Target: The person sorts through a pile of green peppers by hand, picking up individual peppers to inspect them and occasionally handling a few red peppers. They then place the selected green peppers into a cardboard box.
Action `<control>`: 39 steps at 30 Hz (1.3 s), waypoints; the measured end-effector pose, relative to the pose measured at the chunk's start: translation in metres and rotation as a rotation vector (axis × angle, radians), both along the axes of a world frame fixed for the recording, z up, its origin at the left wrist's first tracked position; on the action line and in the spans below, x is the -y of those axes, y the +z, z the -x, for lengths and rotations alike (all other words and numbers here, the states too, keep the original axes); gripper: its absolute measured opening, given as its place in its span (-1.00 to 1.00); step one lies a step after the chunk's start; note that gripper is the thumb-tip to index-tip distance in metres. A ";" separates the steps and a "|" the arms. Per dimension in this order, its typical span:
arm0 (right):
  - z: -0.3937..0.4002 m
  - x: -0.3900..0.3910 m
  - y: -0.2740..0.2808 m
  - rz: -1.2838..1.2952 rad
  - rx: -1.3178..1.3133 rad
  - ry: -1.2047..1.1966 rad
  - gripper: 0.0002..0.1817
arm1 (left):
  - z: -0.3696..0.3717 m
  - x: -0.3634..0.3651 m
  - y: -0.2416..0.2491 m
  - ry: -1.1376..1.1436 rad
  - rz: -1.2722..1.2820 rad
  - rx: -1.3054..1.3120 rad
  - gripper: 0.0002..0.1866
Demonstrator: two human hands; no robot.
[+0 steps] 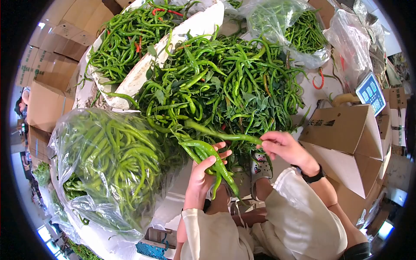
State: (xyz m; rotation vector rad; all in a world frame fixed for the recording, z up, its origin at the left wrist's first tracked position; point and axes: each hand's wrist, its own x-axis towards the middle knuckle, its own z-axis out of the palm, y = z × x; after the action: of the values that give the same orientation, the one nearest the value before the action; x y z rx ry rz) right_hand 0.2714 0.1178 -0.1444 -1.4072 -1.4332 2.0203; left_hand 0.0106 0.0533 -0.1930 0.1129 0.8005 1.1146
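Note:
My left hand (203, 173) is closed around a small bunch of long green chili peppers (211, 157), their tips hanging down past the palm. To its right, my right hand (278, 145) pinches the end of a single long green chili pepper (236, 137), which stretches left toward the bunch and looks slightly blurred. Just beyond both hands lies a large heap of green chili peppers (234, 82) mixed with leaves and stems. Left of my left hand stands a clear plastic bag (108, 164) full of green chili peppers.
A white foam box (130, 84) with green and a few red peppers is at the upper left. Another plastic bag (277, 21) of peppers stands at the back. On the right are an open cardboard box (342, 130) and a scale display (371, 93). Cardboard boxes (50, 102) line the left.

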 end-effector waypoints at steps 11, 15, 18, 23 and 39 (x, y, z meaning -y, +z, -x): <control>0.094 -0.162 0.016 -1.020 0.327 -0.016 -0.61 | -0.005 0.001 0.004 0.040 0.043 -0.114 -0.66; 0.097 -0.139 -0.057 -1.218 0.941 0.314 -0.67 | -0.003 0.003 -0.001 0.042 0.065 -0.112 -0.67; 0.086 -0.120 -0.084 -1.107 1.131 0.323 -0.59 | -0.002 0.002 -0.003 0.011 0.068 -0.078 -0.68; 0.056 -0.110 -0.096 -1.070 1.105 0.127 -0.60 | 0.004 0.008 -0.006 -0.016 0.067 -0.078 -0.67; -0.003 -0.096 -0.042 -1.015 0.725 -0.103 -0.60 | 0.015 0.010 -0.011 0.048 0.075 0.016 -0.71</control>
State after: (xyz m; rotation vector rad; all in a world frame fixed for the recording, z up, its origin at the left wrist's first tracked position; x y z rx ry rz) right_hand 0.2745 0.2135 -0.1865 -1.6323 -2.1142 0.4419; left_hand -0.0040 0.0433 -0.2038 0.0216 0.8331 1.1277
